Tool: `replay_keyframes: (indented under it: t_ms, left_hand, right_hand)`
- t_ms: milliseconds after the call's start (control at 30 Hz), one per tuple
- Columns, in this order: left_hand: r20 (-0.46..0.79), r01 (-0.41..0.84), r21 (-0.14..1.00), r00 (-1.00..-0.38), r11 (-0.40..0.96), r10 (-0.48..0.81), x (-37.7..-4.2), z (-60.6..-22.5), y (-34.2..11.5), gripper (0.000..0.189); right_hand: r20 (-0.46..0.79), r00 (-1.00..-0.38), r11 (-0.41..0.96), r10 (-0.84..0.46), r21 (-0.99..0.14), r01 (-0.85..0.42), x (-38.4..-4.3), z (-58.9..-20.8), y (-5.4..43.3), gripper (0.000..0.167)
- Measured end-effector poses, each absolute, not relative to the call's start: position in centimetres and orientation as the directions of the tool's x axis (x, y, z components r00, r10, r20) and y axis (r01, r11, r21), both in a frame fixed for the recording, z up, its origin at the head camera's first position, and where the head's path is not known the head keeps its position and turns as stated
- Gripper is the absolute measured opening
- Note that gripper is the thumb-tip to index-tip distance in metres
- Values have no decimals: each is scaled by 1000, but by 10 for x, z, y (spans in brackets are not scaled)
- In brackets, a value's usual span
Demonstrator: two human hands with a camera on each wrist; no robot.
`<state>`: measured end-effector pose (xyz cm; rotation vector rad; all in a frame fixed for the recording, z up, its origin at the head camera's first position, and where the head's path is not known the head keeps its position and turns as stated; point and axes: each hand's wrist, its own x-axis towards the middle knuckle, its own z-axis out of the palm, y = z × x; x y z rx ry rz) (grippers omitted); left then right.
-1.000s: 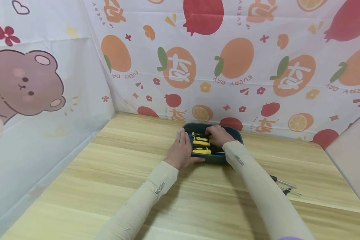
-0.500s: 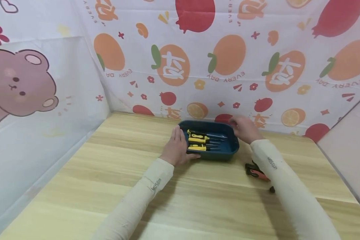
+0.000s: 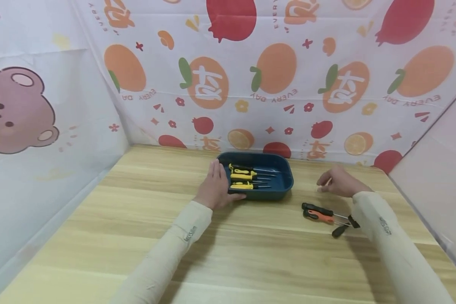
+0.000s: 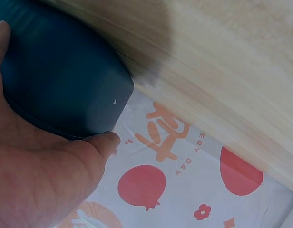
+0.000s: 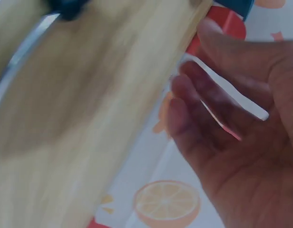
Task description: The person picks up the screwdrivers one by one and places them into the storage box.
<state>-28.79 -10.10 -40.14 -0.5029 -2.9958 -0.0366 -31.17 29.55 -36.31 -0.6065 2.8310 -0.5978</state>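
Observation:
My left hand (image 3: 214,188) rests against the left end of a dark blue plastic box (image 3: 270,194), its fingers straight along the wall and the thumb stretched along the front. In the left wrist view that hand (image 4: 56,171) lies against the box's outer wall (image 4: 65,71). Inside the box lie several screwdrivers (image 3: 242,177) with yellow and black handles, shafts toward the right. To the right of the box, my right hand (image 3: 340,181) hovers with loosely bent fingers and holds nothing. The right wrist view shows the same hand (image 5: 232,128) with nothing between thumb and fingers.
Below my right hand, a black-handled screwdriver (image 3: 318,210) and an orange-and-black-handled one (image 3: 320,216) lie on the wooden table (image 3: 251,253), with a small black handle (image 3: 340,231) beside them. A fruit-patterned cloth (image 3: 243,84) hangs behind the table.
My right hand has left the inside of the box, passed over its right end and moved right toward the loose tools. My left hand stays at the box's left end.

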Motion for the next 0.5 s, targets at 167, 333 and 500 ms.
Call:
replay_keyframes:
  t_ms: [167,333,500]
  left_hand:
    - [108,322,16,-942,946,319,-289,-401,-102,125]
    - [104,326,19,-941,945,322,-291,-400,-101,125]
    - [116,334,15,-937,943,330,-293,-399,-100,125]
  right_hand:
    - [-217,-839,795,-499,-500,-343,-301,-374,306,19]
    - [-272,-801,759,-534,-573,-311,-294,-379,308,14]
    - [-256,-793,745,-552,-580,-331,-294,-383,310,9]
